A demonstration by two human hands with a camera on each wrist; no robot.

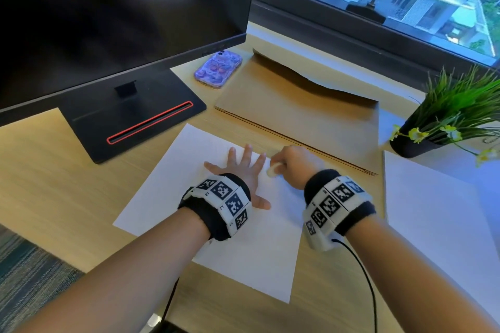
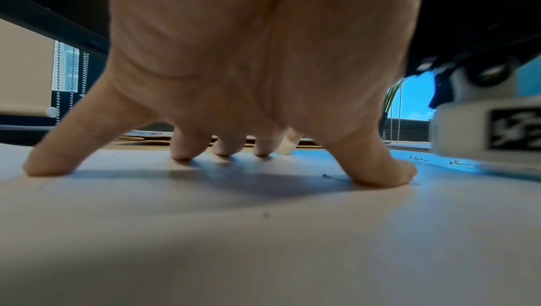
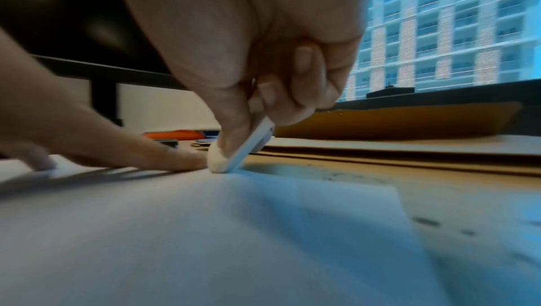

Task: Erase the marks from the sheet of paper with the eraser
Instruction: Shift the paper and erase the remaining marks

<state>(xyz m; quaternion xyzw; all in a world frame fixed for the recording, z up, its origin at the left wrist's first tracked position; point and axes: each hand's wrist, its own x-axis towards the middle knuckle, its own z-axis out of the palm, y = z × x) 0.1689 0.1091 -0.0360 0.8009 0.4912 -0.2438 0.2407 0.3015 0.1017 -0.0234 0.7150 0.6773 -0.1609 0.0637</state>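
Observation:
A white sheet of paper (image 1: 189, 197) lies on the wooden desk in front of me. My left hand (image 1: 240, 167) presses flat on it with fingers spread (image 2: 190, 149). My right hand (image 1: 292, 162) pinches a small white eraser (image 1: 271, 170) between thumb and fingers, just right of the left index finger. In the right wrist view the eraser (image 3: 231, 156) stands tilted with its lower end touching the paper (image 3: 205, 230) near the sheet's far edge. Faint grey specks lie on the paper (image 2: 263, 230) near the left thumb.
A black monitor (image 1: 108, 21) on its stand (image 1: 135, 121) fills the back left. A phone (image 1: 217, 70) lies beside it. A brown envelope (image 1: 303, 108) lies behind the sheet, a potted plant (image 1: 446, 119) at right, another white sheet (image 1: 433, 211) at right.

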